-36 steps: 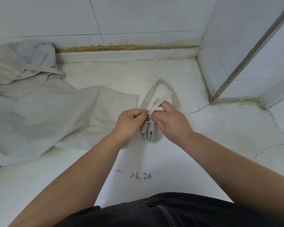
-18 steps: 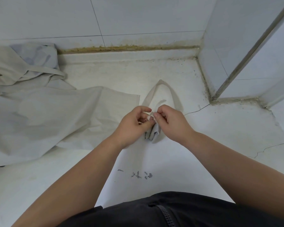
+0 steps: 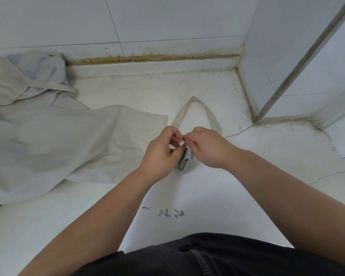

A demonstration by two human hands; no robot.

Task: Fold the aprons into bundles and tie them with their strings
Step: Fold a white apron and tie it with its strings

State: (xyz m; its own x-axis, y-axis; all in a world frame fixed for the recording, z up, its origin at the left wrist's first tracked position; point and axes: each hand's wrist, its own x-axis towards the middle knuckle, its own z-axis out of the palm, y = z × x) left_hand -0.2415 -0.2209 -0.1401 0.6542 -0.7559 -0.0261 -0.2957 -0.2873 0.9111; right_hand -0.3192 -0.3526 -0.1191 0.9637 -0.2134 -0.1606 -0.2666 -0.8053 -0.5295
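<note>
One apron is already rolled into a narrow bundle (image 3: pixel 184 163), lying on the white surface (image 3: pixel 247 196) directly under the two hands, so the folding of this one looks finished and the tying is under way; the left hand (image 3: pixel 163 154) and the right hand (image 3: pixel 209 148) meet above its middle, each grip closed in a pinch on a short pale string (image 3: pixel 181 144) between the fingertips; whether a knot is already formed there I cannot tell, since the fingers hide it; the bundle's long axis runs from the person toward the tiled wall (image 3: pixel 167 20), leaning slightly left at the near end, where the folded layers show just below the hands; at the far end the neck loop (image 3: pixel 179 116) fans out flat on the surface and points away toward the wall; much is left to do, by my judgement: a spread apron (image 3: pixel 68 140) lies unfolded just left of the hands, and a heaped apron (image 3: pixel 28 76) sits crumpled behind it against the wall, its strap trailing loose; neither shows any fold or tie; some dark scribbled marks (image 3: pixel 167 213) sit on the surface nearer the person.
</note>
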